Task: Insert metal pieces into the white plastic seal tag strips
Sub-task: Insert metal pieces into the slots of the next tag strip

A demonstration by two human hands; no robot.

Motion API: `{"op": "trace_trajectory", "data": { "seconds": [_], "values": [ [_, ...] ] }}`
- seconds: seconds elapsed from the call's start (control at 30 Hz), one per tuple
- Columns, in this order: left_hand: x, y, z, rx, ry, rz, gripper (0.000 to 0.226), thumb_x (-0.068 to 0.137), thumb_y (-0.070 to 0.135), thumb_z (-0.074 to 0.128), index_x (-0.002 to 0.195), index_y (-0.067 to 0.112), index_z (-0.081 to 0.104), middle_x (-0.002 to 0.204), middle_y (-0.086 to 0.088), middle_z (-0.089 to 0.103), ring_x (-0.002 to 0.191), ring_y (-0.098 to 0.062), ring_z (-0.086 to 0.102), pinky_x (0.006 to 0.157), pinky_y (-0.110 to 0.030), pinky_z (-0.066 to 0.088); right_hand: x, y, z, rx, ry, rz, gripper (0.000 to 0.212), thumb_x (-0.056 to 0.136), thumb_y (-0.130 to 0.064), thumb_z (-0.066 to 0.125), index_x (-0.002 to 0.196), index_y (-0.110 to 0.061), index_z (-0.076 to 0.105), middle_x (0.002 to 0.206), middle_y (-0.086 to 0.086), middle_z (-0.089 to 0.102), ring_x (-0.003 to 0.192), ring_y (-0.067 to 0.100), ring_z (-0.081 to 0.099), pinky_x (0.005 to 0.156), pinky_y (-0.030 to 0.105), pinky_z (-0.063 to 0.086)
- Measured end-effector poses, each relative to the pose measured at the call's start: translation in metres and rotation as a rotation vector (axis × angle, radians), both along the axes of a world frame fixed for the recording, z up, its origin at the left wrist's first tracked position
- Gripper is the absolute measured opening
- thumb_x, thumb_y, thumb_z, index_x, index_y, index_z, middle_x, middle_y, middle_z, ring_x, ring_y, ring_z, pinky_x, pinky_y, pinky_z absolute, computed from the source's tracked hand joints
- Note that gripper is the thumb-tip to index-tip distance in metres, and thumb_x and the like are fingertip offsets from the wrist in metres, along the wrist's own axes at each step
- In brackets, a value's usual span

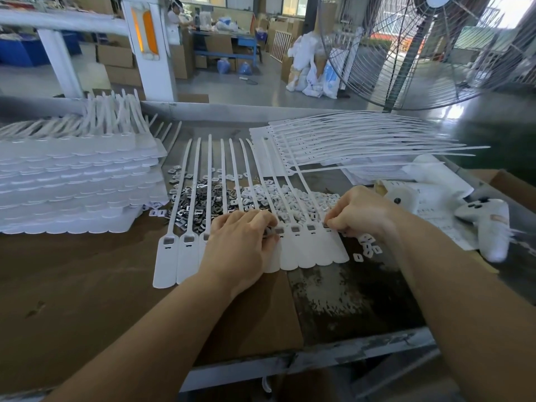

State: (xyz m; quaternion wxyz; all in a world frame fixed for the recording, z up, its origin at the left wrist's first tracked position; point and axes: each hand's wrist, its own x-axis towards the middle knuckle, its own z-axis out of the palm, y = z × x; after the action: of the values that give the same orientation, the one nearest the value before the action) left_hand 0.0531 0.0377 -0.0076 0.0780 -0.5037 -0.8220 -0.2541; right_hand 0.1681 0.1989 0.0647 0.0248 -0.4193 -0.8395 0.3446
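Note:
A joined row of white seal tag strips [307, 253] lies flat on the bench, tails pointing away from me. Several of its square sockets hold metal pieces. Behind it lie a heap of metal pieces [203, 198] and a heap of small white plastic caps [295, 198]. My left hand [240, 245] rests curled on the middle tags and holds a few metal pieces at its fingertips. My right hand [359, 213] pinches a metal piece at the socket of the rightmost tag.
A tall stack of tag strips [78, 181] fills the left of the bench. More strips [362, 140] fan out at the back right. A white game controller [490, 224] and papers lie at the right. A large floor fan [420, 50] stands beyond the bench.

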Motion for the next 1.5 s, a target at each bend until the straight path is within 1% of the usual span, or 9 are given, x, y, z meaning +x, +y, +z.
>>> {"op": "trace_trajectory", "data": {
  "seconds": [0.1, 0.27, 0.47, 0.57, 0.7, 0.9, 1.1, 1.2, 1.5],
  "values": [
    [0.000, 0.000, 0.000, 0.006, -0.003, 0.002, 0.022, 0.095, 0.040, 0.042, 0.114, 0.034, 0.051, 0.118, 0.018, 0.055, 0.116, -0.009, 0.041, 0.095, -0.024, 0.013, -0.002, -0.001, 0.000, -0.017, 0.021, -0.062, 0.004, 0.079, -0.004, 0.070, 0.077, -0.006, 0.069, 0.090, 0.018, 0.069, 0.082, 0.026, 0.066, 0.078, 0.033, 0.057],
    [0.000, 0.000, 0.001, 0.005, -0.022, 0.004, 0.023, 0.095, 0.040, 0.042, 0.115, 0.034, 0.052, 0.118, 0.018, 0.055, 0.115, -0.009, 0.041, 0.095, -0.023, 0.012, -0.001, 0.002, -0.001, -0.098, 0.038, -0.093, 0.013, 0.075, -0.003, 0.074, 0.076, -0.011, 0.063, 0.085, 0.015, 0.066, 0.066, 0.015, 0.061, 0.057, 0.020, 0.055],
    [-0.001, 0.000, 0.004, 0.011, -0.088, -0.015, 0.023, 0.094, 0.038, 0.046, 0.115, 0.033, 0.054, 0.119, 0.017, 0.055, 0.117, -0.009, 0.041, 0.098, -0.023, 0.013, -0.005, -0.006, -0.003, 0.108, 0.103, -0.015, 0.012, 0.080, -0.012, 0.071, 0.077, -0.020, 0.062, 0.078, -0.009, 0.059, 0.068, 0.003, 0.054, 0.053, 0.016, 0.039],
    [-0.004, -0.001, 0.008, 0.042, -0.241, -0.035, 0.022, 0.093, 0.034, 0.051, 0.113, 0.029, 0.057, 0.108, 0.013, 0.057, 0.109, -0.011, 0.047, 0.101, -0.028, 0.027, -0.018, -0.017, -0.008, 0.194, 0.188, 0.031, 0.007, 0.082, -0.012, 0.068, 0.084, -0.018, 0.066, 0.086, -0.006, 0.062, 0.079, 0.008, 0.059, 0.067, 0.021, 0.048],
    [-0.012, -0.001, 0.017, 0.164, -0.442, 0.000, 0.014, 0.091, 0.025, 0.057, 0.104, 0.028, 0.059, 0.097, 0.014, 0.053, 0.085, -0.002, 0.052, 0.074, -0.016, 0.042, -0.038, -0.030, -0.017, 0.282, 0.229, 0.105, 0.006, 0.084, -0.013, 0.065, 0.089, -0.017, 0.067, 0.093, -0.001, 0.064, 0.085, 0.012, 0.059, 0.075, 0.024, 0.047],
    [-0.036, -0.008, 0.021, 0.095, -0.287, 0.202, 0.017, 0.090, 0.026, 0.057, 0.106, 0.026, 0.062, 0.112, 0.004, 0.058, 0.108, -0.018, 0.049, 0.095, -0.036, 0.041, -0.069, -0.041, -0.027, 0.388, 0.247, 0.156, 0.016, 0.087, -0.010, 0.058, 0.099, -0.017, 0.067, 0.107, 0.000, 0.063, 0.098, 0.014, 0.056, 0.080, 0.022, 0.042],
    [-0.041, -0.012, 0.012, 0.045, -0.230, 0.229, 0.018, 0.091, 0.028, 0.056, 0.106, 0.027, 0.063, 0.114, 0.005, 0.055, 0.110, -0.017, 0.044, 0.098, -0.035, 0.036, -0.092, -0.042, -0.036, 0.480, 0.156, 0.177, 0.031, 0.088, -0.003, 0.054, 0.112, -0.018, 0.067, 0.119, 0.006, 0.059, 0.107, 0.021, 0.056, 0.089, 0.026, 0.045],
    [-0.042, -0.011, 0.009, 0.041, -0.222, 0.231, 0.018, 0.091, 0.029, 0.055, 0.106, 0.028, 0.064, 0.116, 0.005, 0.054, 0.109, -0.017, 0.045, 0.099, -0.039, 0.036, -0.097, -0.042, -0.040, 0.530, 0.092, 0.179, 0.029, 0.088, -0.003, 0.050, 0.103, -0.017, 0.070, 0.118, 0.008, 0.058, 0.102, 0.024, 0.057, 0.087, 0.030, 0.048],
    [-0.045, -0.010, 0.006, 0.048, -0.240, 0.232, 0.017, 0.091, 0.030, 0.054, 0.104, 0.029, 0.064, 0.114, 0.008, 0.052, 0.110, -0.015, 0.043, 0.099, -0.036, 0.034, -0.098, -0.042, -0.043, 0.541, 0.218, 0.123, 0.023, 0.090, -0.004, 0.054, 0.096, -0.016, 0.073, 0.102, 0.004, 0.067, 0.091, 0.019, 0.061, 0.076, 0.025, 0.047]
  ]
}}
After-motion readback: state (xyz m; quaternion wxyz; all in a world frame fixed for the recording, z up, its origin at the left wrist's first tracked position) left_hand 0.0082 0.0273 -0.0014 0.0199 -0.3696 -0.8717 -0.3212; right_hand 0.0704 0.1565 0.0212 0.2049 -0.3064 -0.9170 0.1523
